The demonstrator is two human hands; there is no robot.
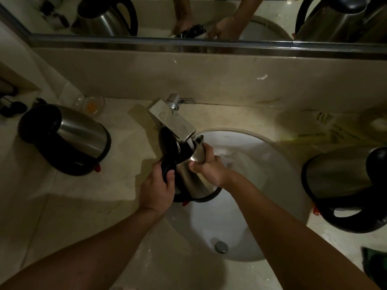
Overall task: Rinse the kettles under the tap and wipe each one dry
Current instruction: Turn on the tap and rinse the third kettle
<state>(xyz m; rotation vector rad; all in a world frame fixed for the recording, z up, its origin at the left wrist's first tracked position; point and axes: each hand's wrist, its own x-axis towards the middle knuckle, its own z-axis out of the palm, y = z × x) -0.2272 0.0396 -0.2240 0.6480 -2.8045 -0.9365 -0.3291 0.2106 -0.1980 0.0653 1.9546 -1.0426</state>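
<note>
Left hand [157, 190] grips the black handle, right hand [206, 166] clasps the tilted steel kettle [191, 178] under the chrome tap [174, 122]; two more kettles stand at nine [65, 139] and three o'clock [343, 185].

Scene is dimly lit overall, warm yellowish cast. Brightest area is the white sink basin [240, 206] and the counter [314, 126] to its right, where a pale patch of light is seen. Corners are lost to heavy vignetting; forearms are rendered nearly black at the bottom edge. Soft highlights are seen on the tap [178, 124] and the steel kettle [192, 174]. Strong wide-angle bending is noted at the edges. Fine detail is smeared by noise.
</note>
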